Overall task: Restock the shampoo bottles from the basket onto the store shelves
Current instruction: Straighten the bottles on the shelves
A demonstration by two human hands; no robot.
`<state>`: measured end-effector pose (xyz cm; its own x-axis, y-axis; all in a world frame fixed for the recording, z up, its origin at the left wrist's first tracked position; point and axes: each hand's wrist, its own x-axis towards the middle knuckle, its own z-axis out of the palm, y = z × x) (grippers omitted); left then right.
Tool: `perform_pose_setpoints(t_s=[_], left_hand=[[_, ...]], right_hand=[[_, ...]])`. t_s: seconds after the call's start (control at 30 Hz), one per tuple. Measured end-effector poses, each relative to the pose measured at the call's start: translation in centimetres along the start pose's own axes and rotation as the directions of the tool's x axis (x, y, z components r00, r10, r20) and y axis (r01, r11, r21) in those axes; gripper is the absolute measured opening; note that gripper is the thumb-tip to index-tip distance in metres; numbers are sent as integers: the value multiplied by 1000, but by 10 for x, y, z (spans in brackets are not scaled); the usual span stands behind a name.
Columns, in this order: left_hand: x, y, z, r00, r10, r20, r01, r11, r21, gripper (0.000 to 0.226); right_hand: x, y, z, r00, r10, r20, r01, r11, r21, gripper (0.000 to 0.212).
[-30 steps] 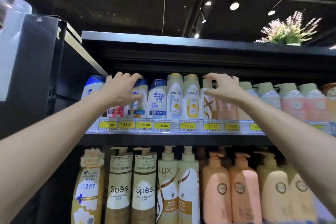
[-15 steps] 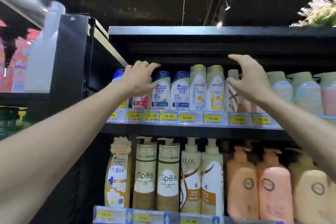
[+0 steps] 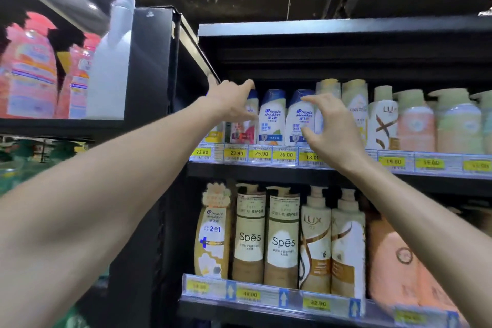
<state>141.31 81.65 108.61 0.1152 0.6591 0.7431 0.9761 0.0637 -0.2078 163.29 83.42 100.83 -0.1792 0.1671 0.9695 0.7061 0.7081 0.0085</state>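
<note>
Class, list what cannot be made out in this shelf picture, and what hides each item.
Head view:
1. Basket: outside the frame.
2. Pale-capped bottle: body covered by the right hand.
3. Blue-capped bottle: label partly behind the left hand.
4. Far-right price tags: blurred, unreadable.
5. Peach bottles, lower shelf: partly behind the right forearm.

Both bare forearms extend upward and forward. Left hand [image 3: 231,105]: back toward the camera, fingers [image 3: 246,86] nearly straight. Right hand [image 3: 332,128], just right of and below it: fingers [image 3: 312,100] spread, loosely curved, gripping nothing.
</note>
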Motion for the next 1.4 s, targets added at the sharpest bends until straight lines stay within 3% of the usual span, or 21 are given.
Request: perform_pose_setpoints(t_s=[0.27, 0.47, 0.63, 0.77, 0.9, 1.03, 1.17, 1.4], left_hand=[[6, -10, 10, 999, 36, -31, -39, 992, -120, 59], [17, -25, 12, 998, 58, 39, -47, 968, -248, 59], [27, -39, 16, 992, 36, 125, -1, 964, -267, 65], [27, -39, 21, 992, 72, 101, -43, 964, -264, 74], [21, -35, 19, 990, 143, 9, -138, 965, -225, 61], [23, -40, 20, 987, 159, 17, -148, 949, -279, 59], [26, -39, 20, 987, 159, 11, -147, 936, -319, 58], [30, -45, 17, 988, 149, 26, -129, 920, -370, 50]], right_hand=[[-12, -2, 11, 998, 43, 49, -37, 992, -118, 48], [2, -14, 11, 996, 53, 65, -43, 988, -147, 48], [59, -23, 13, 976, 39, 213, 19, 965, -263, 55], [99, -36, 18, 932, 52, 358, 96, 920, -381, 66], [116, -37, 21, 889, 108, 444, 29, 956, -290, 48], [121, -37, 16, 866, 153, 477, -107, 987, -123, 42], [123, -39, 12, 857, 191, 479, -240, 970, 42, 34], [122, -37, 16, 846, 259, 467, -352, 928, 125, 31]])
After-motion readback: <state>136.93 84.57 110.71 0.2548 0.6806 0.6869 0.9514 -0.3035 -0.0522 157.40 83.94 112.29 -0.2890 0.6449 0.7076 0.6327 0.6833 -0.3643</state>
